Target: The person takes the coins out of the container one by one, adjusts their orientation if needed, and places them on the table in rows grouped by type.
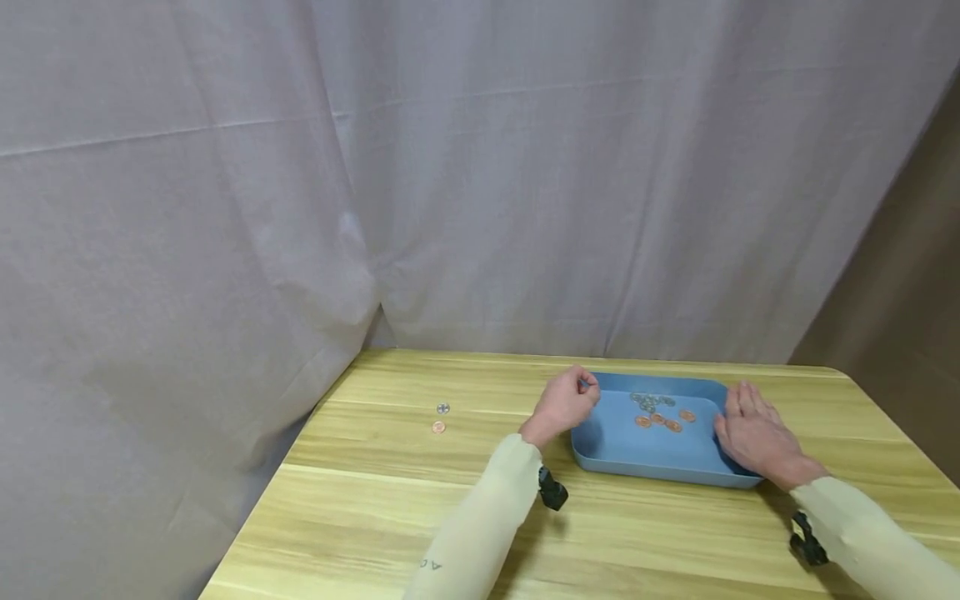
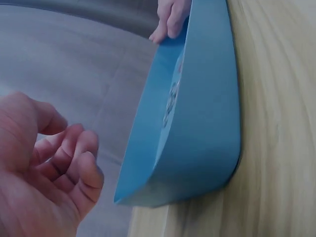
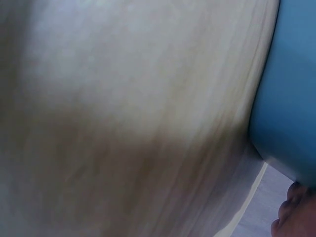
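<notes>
Tabletop, right of frame: the loosely curled, seemingly empty left hand should clear the tray while the straight-fingered right hand steadies it.

Our left forearm slanted toward one o'clock, and our left hand had its fingers curled inward. Our right forearm slanted toward ten o'clock; our right hand showed its back, fingers straight, aimed near eleven.

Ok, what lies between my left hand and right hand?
Most of the blue tray, with silver coins and copper coins on its floor, lies between the left hand and right hand, as the head view shows.
</notes>
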{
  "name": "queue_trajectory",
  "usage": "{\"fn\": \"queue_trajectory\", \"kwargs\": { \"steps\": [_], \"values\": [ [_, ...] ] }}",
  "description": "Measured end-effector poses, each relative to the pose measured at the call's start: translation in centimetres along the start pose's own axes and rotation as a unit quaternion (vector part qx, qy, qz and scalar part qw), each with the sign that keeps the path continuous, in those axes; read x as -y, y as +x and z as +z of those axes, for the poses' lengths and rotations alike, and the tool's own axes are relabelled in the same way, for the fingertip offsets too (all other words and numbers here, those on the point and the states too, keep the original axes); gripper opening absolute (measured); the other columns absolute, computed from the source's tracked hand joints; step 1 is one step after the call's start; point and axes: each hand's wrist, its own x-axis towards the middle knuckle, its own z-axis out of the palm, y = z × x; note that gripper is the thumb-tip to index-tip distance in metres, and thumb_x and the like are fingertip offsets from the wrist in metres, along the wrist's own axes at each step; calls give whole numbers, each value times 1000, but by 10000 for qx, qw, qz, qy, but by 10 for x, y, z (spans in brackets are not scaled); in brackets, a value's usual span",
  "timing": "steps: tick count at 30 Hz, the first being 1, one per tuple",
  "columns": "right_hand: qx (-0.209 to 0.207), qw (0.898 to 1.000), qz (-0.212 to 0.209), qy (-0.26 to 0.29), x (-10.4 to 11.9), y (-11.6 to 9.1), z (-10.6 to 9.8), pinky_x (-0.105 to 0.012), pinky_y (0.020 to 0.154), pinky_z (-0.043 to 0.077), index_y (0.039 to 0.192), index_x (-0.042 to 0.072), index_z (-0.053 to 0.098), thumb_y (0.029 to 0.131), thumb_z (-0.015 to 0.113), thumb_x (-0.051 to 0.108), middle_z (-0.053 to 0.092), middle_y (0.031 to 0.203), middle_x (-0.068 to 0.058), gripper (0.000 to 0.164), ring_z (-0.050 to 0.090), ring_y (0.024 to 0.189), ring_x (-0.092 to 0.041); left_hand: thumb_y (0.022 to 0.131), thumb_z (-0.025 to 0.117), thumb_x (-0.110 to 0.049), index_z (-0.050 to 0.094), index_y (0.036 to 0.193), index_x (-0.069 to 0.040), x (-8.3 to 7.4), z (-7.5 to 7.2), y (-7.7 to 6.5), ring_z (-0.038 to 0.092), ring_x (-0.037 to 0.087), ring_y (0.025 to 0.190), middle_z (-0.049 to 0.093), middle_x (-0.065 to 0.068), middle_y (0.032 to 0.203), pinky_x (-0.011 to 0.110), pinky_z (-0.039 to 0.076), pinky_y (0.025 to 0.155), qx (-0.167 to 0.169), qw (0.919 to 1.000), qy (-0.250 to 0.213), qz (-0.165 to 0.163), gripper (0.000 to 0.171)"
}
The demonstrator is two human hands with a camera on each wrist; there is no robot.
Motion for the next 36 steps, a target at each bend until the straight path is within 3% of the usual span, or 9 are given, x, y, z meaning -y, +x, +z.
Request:
{"fn": "queue_trajectory", "kwargs": {
  "steps": [3,8,15,20,30,33,36],
  "values": [
    [-48,10000,-2,65,-1,-1,1,-67,109,22,137,-26,22,102,38,21,21,144,-49,60,20,136,-59,96,57,-20,61,92,-18,-6,7,0,47,4,56,53,-10,70,19,39,54,-83,9999,-52,18,7],
    [45,9999,11,150,-1,-1,1,-67,110,20,139,-25,20,103,37,22,17,145,-48,62,17,138,-59,98,55,-21,61,92,-20,-13,19,-2,48,7,56,56,-9,71,22,39,54,113,9994,-261,-182,8],
    [134,9998,57,159,0,-2,0,-67,111,19,139,-25,19,104,36,24,16,146,-48,63,16,139,-58,100,55,-24,63,98,-18,-21,40,2,64,13,64,66,-4,78,26,46,56,443,9957,-509,-638,10],
    [113,9997,68,202,-1,-1,-1,-67,110,18,140,-25,19,104,35,24,16,146,-48,63,16,139,-58,98,56,-24,62,94,-21,-21,57,10,69,18,70,67,-3,77,27,46,56,506,9951,-338,-775,8],
    [4,9998,-22,182,4,6,2,-67,110,20,139,-25,21,104,36,23,18,146,-48,61,18,138,-59,98,60,-24,64,91,-24,-10,73,18,61,16,58,69,2,72,27,39,46,503,9925,-336,-1060,8],
    [53,9997,-18,250,5,5,1,-67,111,19,139,-25,20,104,35,23,17,146,-48,62,17,139,-58,96,63,-25,67,91,-25,-8,79,21,57,15,55,71,0,77,27,39,46,479,9932,-191,-1048,6],
    [61,9997,-76,212,5,3,0,-67,110,21,138,-25,22,103,35,23,20,146,-47,61,19,138,-58,93,67,-25,70,92,-26,-5,87,22,49,11,54,72,-8,92,26,38,49,486,9929,163,-1075,4]
  ]
}}
